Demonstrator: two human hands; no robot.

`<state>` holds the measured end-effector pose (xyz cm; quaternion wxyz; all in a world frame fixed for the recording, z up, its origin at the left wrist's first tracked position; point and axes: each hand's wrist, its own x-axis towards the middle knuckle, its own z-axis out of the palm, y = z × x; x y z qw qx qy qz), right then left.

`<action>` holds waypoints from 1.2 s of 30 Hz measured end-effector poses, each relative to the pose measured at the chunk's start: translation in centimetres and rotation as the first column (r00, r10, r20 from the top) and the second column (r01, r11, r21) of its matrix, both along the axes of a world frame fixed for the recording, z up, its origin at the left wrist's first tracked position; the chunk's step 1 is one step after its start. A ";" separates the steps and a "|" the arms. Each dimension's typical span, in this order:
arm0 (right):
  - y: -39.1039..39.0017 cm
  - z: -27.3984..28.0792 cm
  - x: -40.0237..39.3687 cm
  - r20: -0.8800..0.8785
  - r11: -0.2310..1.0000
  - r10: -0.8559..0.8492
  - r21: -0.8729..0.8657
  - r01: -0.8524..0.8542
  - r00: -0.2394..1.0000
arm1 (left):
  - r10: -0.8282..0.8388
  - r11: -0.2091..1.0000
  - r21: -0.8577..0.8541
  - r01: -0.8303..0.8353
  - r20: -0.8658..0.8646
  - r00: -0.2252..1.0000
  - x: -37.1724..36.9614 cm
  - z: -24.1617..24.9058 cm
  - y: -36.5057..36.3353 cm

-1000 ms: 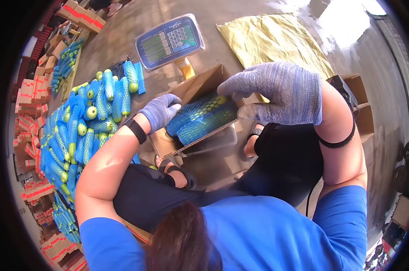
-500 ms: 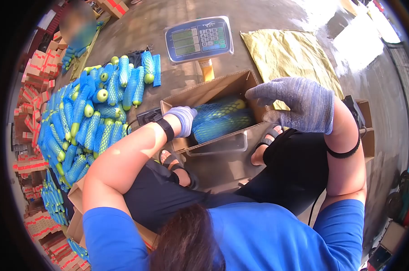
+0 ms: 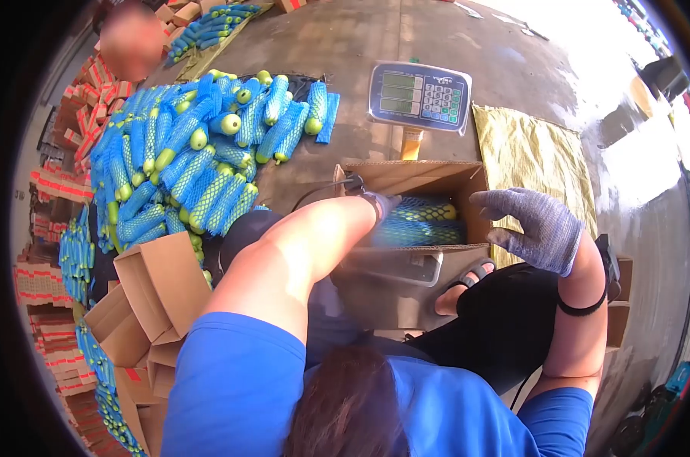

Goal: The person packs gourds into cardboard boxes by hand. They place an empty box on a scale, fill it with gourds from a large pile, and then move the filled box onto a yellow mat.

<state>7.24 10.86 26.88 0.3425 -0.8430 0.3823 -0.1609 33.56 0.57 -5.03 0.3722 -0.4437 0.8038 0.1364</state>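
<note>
An open cardboard box [image 3: 406, 177] stands on the floor in front of me, with green fruits in blue foam netting [image 3: 425, 221] packed inside. My left hand [image 3: 380, 204], in a grey-blue glove, reaches into the box's left end against the netted fruits. My forearm hides most of it, so its grip does not show. My right hand [image 3: 533, 228], also gloved, hovers over the box's right edge with fingers spread and nothing in it.
A large pile of netted fruits [image 3: 192, 160] lies to the left. A scale display [image 3: 419, 97] stands behind the box, with a yellow sack [image 3: 543, 167] to its right. Empty cartons [image 3: 162, 289] sit at my left; another person [image 3: 128, 46] is far left.
My view has swung left and the box now sits further right. My left hand has gone deeper into the box behind my forearm. My right hand has drawn back to the box's right edge.
</note>
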 end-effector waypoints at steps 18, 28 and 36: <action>0.1 -0.3 -1.0 -0.075 0.989 0.006 0.149 0.005 0.997 | -0.431 0.869 0.270 0.416 -0.003 0.902 -1.8 19.0 0.7; -0.5 -1.4 -0.9 -0.199 0.985 -0.033 0.159 0.065 0.979 | 0.885 0.415 0.741 -0.528 -0.193 0.423 0.8 14.3 -1.0; -0.2 -0.9 -0.5 -0.262 0.969 -0.083 0.204 0.139 0.962 | 0.944 0.328 0.863 -0.384 -0.287 0.161 5.3 23.9 0.9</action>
